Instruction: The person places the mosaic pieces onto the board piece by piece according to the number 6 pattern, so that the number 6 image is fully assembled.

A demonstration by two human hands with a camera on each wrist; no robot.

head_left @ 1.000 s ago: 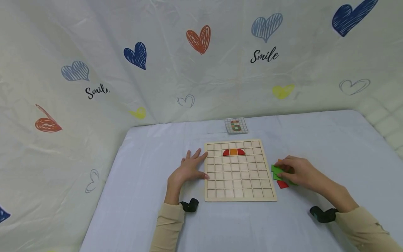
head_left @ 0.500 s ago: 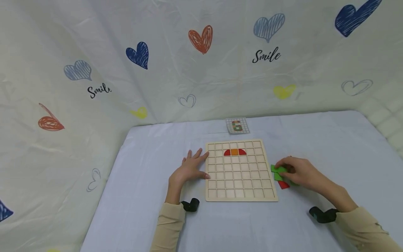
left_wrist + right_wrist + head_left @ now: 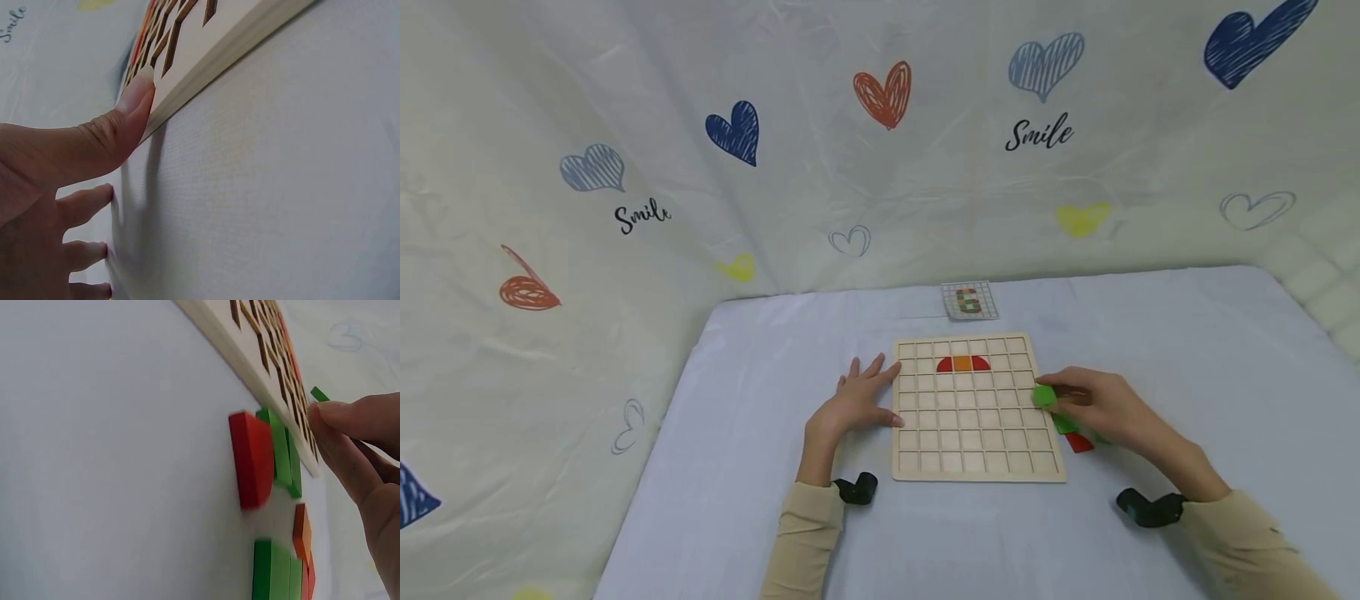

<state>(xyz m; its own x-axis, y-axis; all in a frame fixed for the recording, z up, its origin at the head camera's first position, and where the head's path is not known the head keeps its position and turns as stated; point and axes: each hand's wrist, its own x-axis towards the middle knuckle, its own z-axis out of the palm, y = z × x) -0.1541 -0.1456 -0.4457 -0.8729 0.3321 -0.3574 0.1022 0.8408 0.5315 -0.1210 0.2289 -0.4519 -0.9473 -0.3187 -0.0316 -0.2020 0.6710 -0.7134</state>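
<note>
A wooden grid board (image 3: 977, 477) lies on the table. In its upper part an orange square block (image 3: 962, 363) sits between two rounded red blocks (image 3: 981, 364). My left hand (image 3: 848, 406) has its fingers spread at the board's left edge, the thumb (image 3: 135, 94) resting on the rim. At the right edge, my right hand (image 3: 1097, 404) pinches a small green block (image 3: 1044, 396) between thumb and fingertips. Seen from the right wrist, this green block (image 3: 319, 394) shows only as a thin strip beyond the fingers.
Beside the board's right edge lie loose blocks: a red one (image 3: 251, 459), green ones (image 3: 281, 450), an orange one (image 3: 302, 530) and more green ones (image 3: 272, 572). Behind the board is a card (image 3: 970, 301) with a coloured grid pattern. A heart-printed cloth (image 3: 790, 200) hangs behind the table.
My right hand has taken a green block from the loose pieces and shifted left with it to the board's right edge. The left hand stays at the board.
</note>
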